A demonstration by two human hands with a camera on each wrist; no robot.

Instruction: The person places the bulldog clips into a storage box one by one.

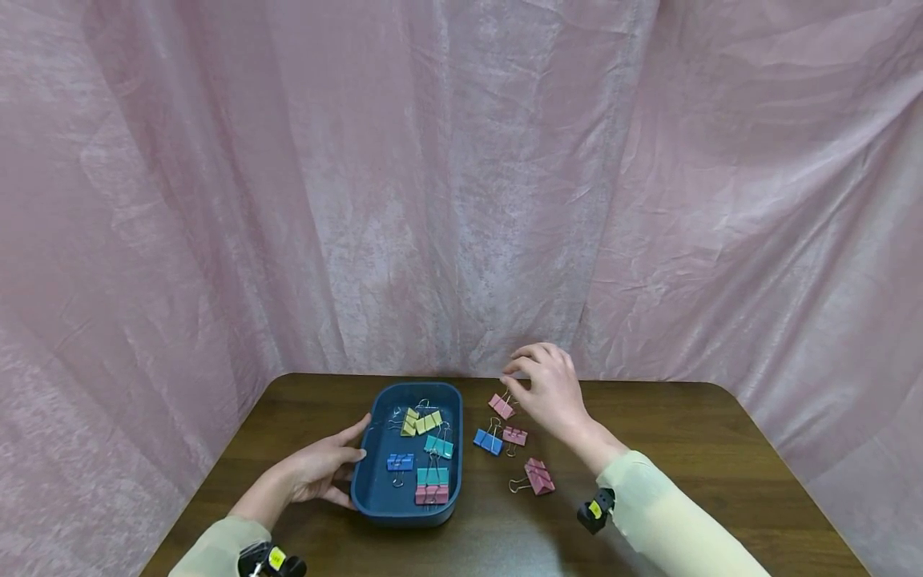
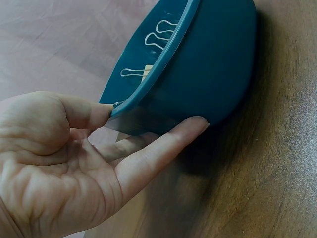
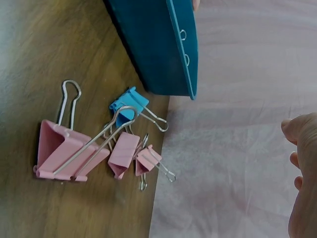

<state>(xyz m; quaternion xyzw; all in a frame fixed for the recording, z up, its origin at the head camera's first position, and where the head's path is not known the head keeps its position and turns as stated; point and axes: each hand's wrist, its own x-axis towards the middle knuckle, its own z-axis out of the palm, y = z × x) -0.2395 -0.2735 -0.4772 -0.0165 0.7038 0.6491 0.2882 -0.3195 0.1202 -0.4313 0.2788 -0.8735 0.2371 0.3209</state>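
A dark blue plastic tray stands on the table. My left hand grips its left side, thumb at the rim and fingers against the outer wall. Inside lie yellow binder clips, teal binder clips, a blue binder clip and a pink binder clip. My right hand hovers with bent fingers near the farthest pink binder clip. The right wrist view shows that hand apart from the clips, with nothing visible in its fingers.
Right of the tray lie another blue binder clip, a small pink binder clip and a larger pink binder clip. The brown wooden table ends at a pink curtain behind it.
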